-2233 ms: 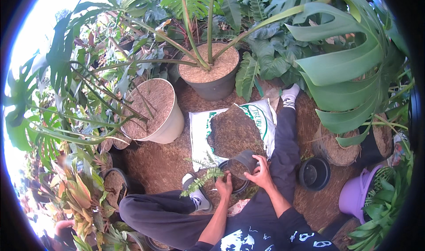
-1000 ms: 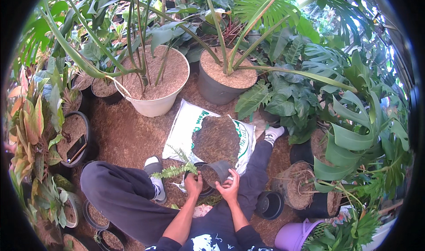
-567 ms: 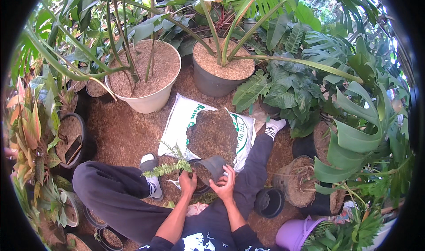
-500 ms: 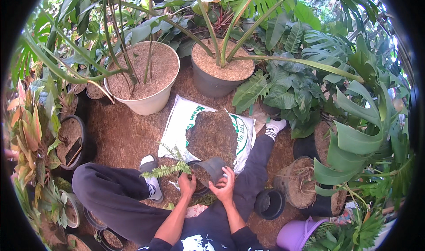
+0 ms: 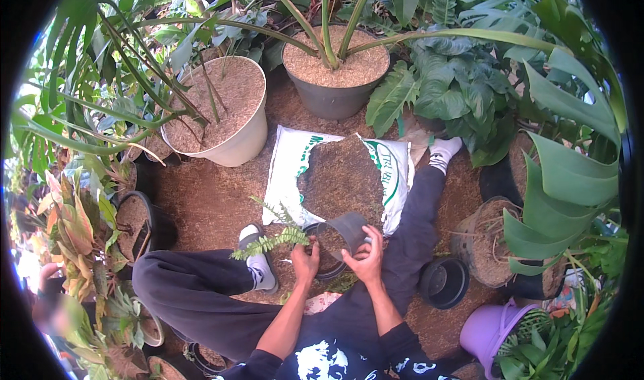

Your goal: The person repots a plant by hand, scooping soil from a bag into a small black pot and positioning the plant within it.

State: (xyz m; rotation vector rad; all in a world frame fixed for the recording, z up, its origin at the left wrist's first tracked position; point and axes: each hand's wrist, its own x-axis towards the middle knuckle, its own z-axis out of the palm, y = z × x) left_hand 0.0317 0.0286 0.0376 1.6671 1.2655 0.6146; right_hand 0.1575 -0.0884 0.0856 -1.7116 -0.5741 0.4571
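Observation:
In front of my lap, my right hand (image 5: 365,258) grips a small black pot (image 5: 347,230) by its side and base. The pot is tipped over, its mouth facing left. At that mouth my left hand (image 5: 306,262) is closed around the base of a small fern (image 5: 274,242), whose fronds stick out to the left. The hand hides the stem and most of the roots. Below the tilted pot stands another black pot (image 5: 329,270), partly covered by my hands. Just beyond lies a torn-open white sack (image 5: 285,172) showing dark brown potting mix (image 5: 345,175).
An empty black pot (image 5: 444,283) stands right of my leg, near a purple bucket (image 5: 483,333). Large potted plants in a white pot (image 5: 245,135) and a dark grey pot (image 5: 332,99) stand at the back. Foliage crowds both sides. A blurred person (image 5: 57,309) is at far left.
The view has shifted, so the scene sits further right. The small pot remains tilted in my right hand, with my left hand still at the fern.

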